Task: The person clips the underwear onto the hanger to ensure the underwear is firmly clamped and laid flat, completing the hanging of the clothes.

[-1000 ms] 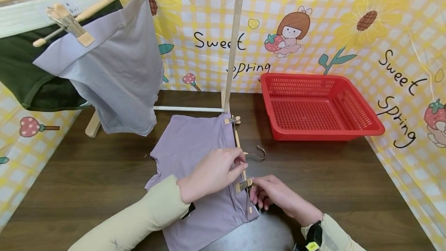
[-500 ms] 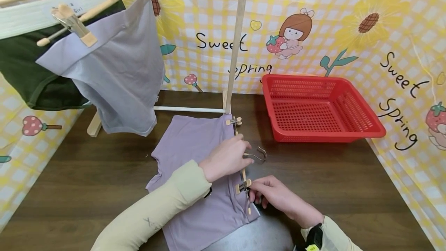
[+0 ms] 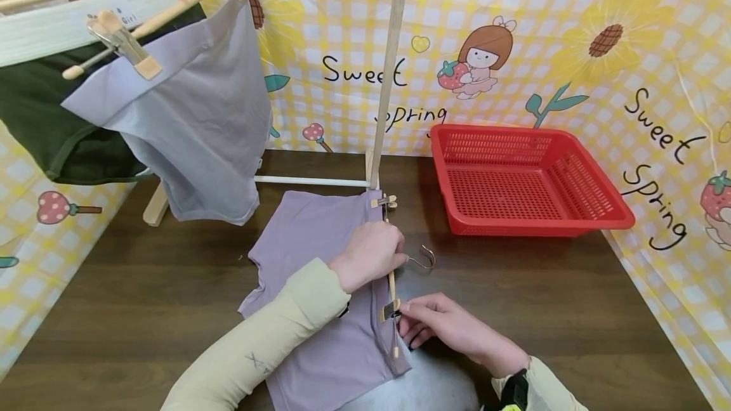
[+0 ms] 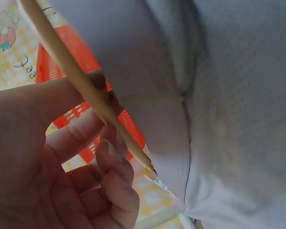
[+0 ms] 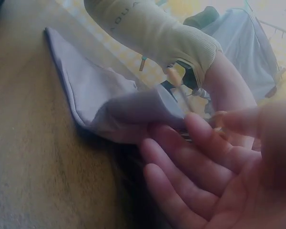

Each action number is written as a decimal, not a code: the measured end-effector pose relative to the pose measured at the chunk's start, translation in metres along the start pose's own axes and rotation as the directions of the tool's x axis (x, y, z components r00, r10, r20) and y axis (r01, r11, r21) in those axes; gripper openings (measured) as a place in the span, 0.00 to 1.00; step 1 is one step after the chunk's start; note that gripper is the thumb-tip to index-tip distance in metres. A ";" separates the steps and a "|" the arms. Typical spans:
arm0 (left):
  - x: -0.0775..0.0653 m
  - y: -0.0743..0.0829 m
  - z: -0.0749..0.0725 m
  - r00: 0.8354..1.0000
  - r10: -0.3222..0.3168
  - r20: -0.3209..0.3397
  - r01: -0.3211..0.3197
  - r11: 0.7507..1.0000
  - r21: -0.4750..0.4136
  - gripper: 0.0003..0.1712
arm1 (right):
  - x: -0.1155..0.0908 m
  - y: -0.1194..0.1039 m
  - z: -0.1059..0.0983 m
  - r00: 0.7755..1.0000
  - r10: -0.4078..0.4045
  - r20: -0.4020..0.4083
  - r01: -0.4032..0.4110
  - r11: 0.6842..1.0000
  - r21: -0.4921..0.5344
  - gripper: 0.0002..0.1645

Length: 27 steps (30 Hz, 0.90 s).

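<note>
Lavender underpants (image 3: 308, 227) lie on the dark wooden table, their waistband along a wooden clip hanger (image 3: 391, 285). The hanger's far clip (image 3: 382, 202) sits on the waistband. My left hand (image 3: 368, 252) grips the hanger bar beside its metal hook (image 3: 425, 257); in the left wrist view the fingers curl round the bar (image 4: 76, 78). At the near clip (image 3: 389, 311), my right hand (image 3: 448, 325) pinches the clip's handles between thumb and fingers. The right wrist view shows the folded waistband (image 5: 143, 107) against those fingers, with the clip partly hidden.
A red plastic basket (image 3: 537, 224) stands at the back right. Grey underpants (image 3: 200, 119) and dark green ones (image 3: 74, 138) hang from clip hangers at the upper left. A wooden rack post (image 3: 388, 81) rises behind the table's middle, with a white bar (image 3: 314, 181) low beside it.
My left hand has moved along the hanger bar towards the hook and closed round it. The near clip and waistband end have shifted slightly left with my right hand.
</note>
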<state>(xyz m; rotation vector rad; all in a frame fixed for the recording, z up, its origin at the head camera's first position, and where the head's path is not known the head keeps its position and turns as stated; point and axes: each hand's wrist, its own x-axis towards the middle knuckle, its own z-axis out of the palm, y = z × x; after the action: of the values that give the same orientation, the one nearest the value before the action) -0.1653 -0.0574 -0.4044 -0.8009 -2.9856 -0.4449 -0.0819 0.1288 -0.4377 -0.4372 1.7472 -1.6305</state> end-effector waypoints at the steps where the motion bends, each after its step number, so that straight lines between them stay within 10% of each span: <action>1: 0.000 -0.001 -0.001 1.000 -0.013 0.004 0.013 1.000 0.003 0.18 | 0.001 0.000 0.001 1.000 -0.002 0.014 0.002 1.000 0.009 0.26; 19: -0.029 -0.002 -0.018 0.994 0.050 -0.098 -0.068 0.981 -0.184 0.14 | 0.016 0.008 0.013 0.993 -0.042 0.114 0.041 0.999 0.014 0.16; 27: -0.039 -0.002 -0.034 0.944 0.031 -0.328 -0.147 0.930 -0.336 0.07 | 0.027 0.007 0.022 0.984 -0.123 0.132 0.117 0.992 0.052 0.20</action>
<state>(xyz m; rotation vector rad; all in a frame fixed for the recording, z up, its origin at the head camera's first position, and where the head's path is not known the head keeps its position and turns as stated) -0.1342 -0.0871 -0.3761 -0.7917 -2.5896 -1.0268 -0.0846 0.0955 -0.4507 -0.6274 1.6091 -1.6788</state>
